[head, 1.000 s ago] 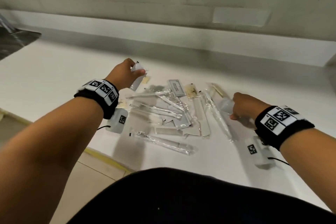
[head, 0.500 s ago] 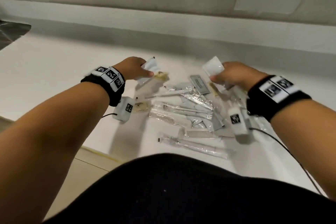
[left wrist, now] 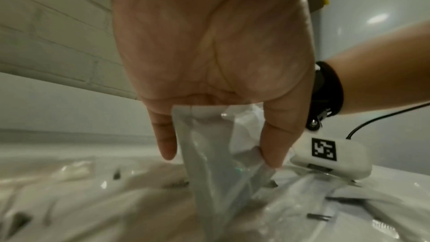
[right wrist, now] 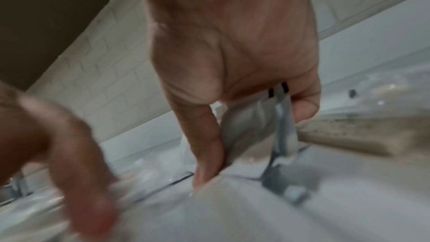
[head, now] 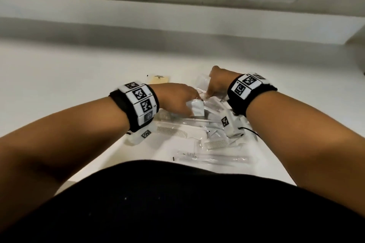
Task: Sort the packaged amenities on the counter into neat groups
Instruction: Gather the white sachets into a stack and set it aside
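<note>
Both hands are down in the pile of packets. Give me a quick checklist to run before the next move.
1. Left hand has a firm hold: ok, its fingers pinch a white sachet.
2. Right hand has a hold: ok, it grips a clear packet; contents cannot tell, blurred.
3. Each hand holds one packet only: cannot tell.
4. Beige sachet set apart from the pile: ok, it lies alone beyond the left hand.
5. Wrapped combs grouped: not ok, they lie mixed with other packets.
6. Long wrapped toothbrush sorted: not ok, it lies loose at the counter near edge.
</note>
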The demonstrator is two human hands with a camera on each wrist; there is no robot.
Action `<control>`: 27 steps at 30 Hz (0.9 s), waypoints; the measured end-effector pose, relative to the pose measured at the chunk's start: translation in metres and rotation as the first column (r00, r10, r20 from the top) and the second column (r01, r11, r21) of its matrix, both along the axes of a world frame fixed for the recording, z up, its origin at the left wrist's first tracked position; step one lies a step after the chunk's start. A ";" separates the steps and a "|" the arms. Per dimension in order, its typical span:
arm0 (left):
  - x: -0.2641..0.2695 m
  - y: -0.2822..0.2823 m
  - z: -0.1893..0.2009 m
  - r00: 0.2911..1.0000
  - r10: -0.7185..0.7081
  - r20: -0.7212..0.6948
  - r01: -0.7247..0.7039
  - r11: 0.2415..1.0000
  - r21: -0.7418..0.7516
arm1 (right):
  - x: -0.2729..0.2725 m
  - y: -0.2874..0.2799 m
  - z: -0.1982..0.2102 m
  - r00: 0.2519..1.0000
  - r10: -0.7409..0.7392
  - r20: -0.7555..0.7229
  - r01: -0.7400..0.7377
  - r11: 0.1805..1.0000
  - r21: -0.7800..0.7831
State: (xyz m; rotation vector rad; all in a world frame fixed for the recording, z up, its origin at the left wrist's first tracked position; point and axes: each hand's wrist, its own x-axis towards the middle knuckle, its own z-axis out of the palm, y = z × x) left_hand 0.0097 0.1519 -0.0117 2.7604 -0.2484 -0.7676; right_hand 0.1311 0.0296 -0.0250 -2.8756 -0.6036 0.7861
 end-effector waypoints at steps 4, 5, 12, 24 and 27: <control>-0.013 0.021 -0.004 1.000 -0.011 0.017 0.012 0.999 -0.048 | 0.006 -0.023 0.004 1.000 -0.026 0.011 0.027 0.995 -0.096; -0.016 0.029 -0.004 1.000 0.003 0.021 -0.002 0.998 -0.060 | 0.006 -0.027 0.003 1.000 -0.020 0.000 0.020 0.993 -0.114; -0.022 0.057 0.006 0.938 0.292 0.188 -0.262 0.950 -0.169 | 0.003 -0.050 0.010 0.994 -0.026 0.107 0.016 0.995 0.096; 0.053 0.031 -0.017 0.911 0.301 0.281 -0.300 0.953 -0.049 | -0.076 -0.100 0.034 0.902 0.310 -0.299 -0.304 0.950 0.069; 0.065 0.017 -0.017 0.923 0.238 0.301 -0.252 0.968 0.010 | -0.060 -0.125 0.038 0.961 0.195 -0.196 -0.182 0.980 0.084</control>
